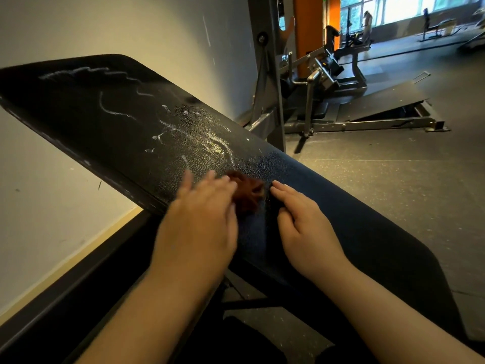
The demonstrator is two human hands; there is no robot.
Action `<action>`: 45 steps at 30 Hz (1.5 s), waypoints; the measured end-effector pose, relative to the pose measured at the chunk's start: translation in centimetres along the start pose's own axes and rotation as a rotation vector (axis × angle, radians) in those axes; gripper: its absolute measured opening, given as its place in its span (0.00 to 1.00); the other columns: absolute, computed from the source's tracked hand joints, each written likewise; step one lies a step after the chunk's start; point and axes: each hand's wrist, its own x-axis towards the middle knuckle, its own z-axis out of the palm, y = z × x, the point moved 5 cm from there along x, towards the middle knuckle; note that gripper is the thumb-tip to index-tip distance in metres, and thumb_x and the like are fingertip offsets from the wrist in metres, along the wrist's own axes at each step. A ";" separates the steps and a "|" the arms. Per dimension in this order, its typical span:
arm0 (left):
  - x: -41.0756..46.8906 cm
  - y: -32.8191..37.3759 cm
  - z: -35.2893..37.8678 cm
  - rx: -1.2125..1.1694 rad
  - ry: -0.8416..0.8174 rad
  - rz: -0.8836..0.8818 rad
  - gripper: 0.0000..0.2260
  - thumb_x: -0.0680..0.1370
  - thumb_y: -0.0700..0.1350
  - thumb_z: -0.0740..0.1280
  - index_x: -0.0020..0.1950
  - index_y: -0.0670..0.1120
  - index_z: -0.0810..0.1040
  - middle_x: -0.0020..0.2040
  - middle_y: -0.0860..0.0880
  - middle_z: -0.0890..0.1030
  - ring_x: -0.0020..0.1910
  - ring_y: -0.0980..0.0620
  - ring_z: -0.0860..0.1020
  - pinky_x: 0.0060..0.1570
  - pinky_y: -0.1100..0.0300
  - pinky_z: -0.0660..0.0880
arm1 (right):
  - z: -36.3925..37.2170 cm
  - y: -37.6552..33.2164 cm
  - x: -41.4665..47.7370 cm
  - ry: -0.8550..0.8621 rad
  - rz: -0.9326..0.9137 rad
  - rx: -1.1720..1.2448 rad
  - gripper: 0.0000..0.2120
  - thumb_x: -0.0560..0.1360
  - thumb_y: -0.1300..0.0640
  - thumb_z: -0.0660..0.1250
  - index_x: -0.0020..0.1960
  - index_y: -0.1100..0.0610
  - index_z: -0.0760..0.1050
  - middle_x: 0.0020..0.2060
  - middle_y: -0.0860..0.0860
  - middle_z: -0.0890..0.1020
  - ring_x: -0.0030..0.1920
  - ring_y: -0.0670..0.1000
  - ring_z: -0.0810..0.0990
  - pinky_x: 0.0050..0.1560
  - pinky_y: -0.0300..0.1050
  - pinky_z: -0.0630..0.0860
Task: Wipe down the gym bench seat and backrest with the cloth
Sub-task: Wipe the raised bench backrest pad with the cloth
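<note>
**Hand state**
- The left hand [199, 219] lies palm-down on the cloth [249, 191] with fingers stretched out, pressing it flat against the bench pad [105, 119]. The hand is motion-blurred, and whether the thumb also pinches the cloth cannot be determined.
- The right hand [304, 227] rests on the pad and holds nothing. Its index and middle fingers are extended, and the other fingers are loosely bent.

**Location of the cloth**
- The cloth is reddish-brown and bunched. It protrudes from under the left fingertips and lies between the two hands, just beside the right fingertips. No clear contact with the right hand is visible.

**Pad surface**
- White streaks [168, 127] and wet beading cover the black pad beyond the fingertips of both hands.
- The area under and behind the right hand shows no streaks.

**Surroundings**
- A pale wall [131, 27] stands to the left of the left hand.
- A grey machine frame [270, 74] stands on the speckled floor [393, 179], beyond the right hand.
</note>
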 end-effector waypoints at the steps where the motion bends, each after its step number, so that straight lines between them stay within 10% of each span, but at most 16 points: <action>1: 0.8 -1.5 -1.0 0.012 0.042 -0.090 0.17 0.82 0.44 0.60 0.69 0.44 0.77 0.69 0.46 0.78 0.73 0.48 0.70 0.78 0.52 0.48 | 0.0 0.1 0.0 -0.001 0.002 -0.003 0.22 0.83 0.59 0.57 0.76 0.47 0.68 0.74 0.36 0.66 0.74 0.37 0.60 0.74 0.37 0.57; 5: 0.9 -1.7 -1.5 0.058 0.091 -0.240 0.18 0.81 0.44 0.63 0.70 0.43 0.75 0.70 0.45 0.76 0.73 0.47 0.69 0.79 0.48 0.48 | 0.2 0.4 -0.1 0.007 0.003 0.001 0.22 0.83 0.58 0.57 0.76 0.47 0.68 0.74 0.36 0.67 0.75 0.37 0.60 0.75 0.40 0.58; 12: -1.3 3.1 1.7 -0.002 -0.060 0.107 0.18 0.77 0.46 0.61 0.64 0.44 0.81 0.64 0.47 0.81 0.65 0.48 0.78 0.75 0.48 0.62 | 0.2 0.4 0.0 0.019 -0.012 0.036 0.24 0.81 0.63 0.58 0.73 0.47 0.72 0.74 0.39 0.69 0.74 0.41 0.65 0.75 0.43 0.62; 18: 1.4 -3.0 -1.8 0.052 0.100 -0.250 0.18 0.81 0.46 0.60 0.71 0.44 0.75 0.71 0.45 0.75 0.74 0.45 0.68 0.75 0.55 0.47 | 0.2 0.4 -0.2 0.025 0.001 0.010 0.22 0.82 0.60 0.57 0.75 0.48 0.70 0.73 0.36 0.68 0.73 0.36 0.61 0.70 0.30 0.55; 24: -0.8 2.8 1.4 0.011 -0.074 0.115 0.16 0.77 0.44 0.64 0.63 0.44 0.81 0.63 0.47 0.82 0.66 0.48 0.77 0.75 0.50 0.60 | 0.2 0.3 -0.1 0.023 0.005 0.038 0.23 0.81 0.61 0.58 0.74 0.47 0.71 0.73 0.38 0.69 0.74 0.39 0.63 0.75 0.45 0.62; 31: 2.6 -5.3 -3.0 0.069 0.131 -0.271 0.19 0.83 0.46 0.60 0.73 0.47 0.72 0.73 0.47 0.73 0.77 0.46 0.63 0.76 0.54 0.46 | 0.2 0.4 -0.2 0.023 -0.002 0.017 0.23 0.82 0.59 0.57 0.75 0.47 0.70 0.74 0.36 0.68 0.74 0.37 0.62 0.75 0.43 0.61; 38: 0.3 0.9 1.0 -0.022 -0.078 0.084 0.19 0.78 0.47 0.61 0.68 0.46 0.78 0.68 0.49 0.78 0.71 0.50 0.73 0.77 0.51 0.59 | 0.3 0.3 -0.2 0.028 0.001 0.024 0.23 0.81 0.59 0.58 0.75 0.46 0.70 0.73 0.36 0.68 0.74 0.37 0.62 0.75 0.44 0.62; 45: 2.0 -2.5 -1.7 0.095 0.066 -0.214 0.18 0.81 0.45 0.62 0.70 0.43 0.75 0.70 0.44 0.76 0.73 0.45 0.70 0.77 0.50 0.49 | 0.3 0.2 -0.3 0.002 -0.012 -0.029 0.23 0.83 0.57 0.57 0.76 0.46 0.68 0.75 0.36 0.66 0.75 0.37 0.59 0.73 0.38 0.57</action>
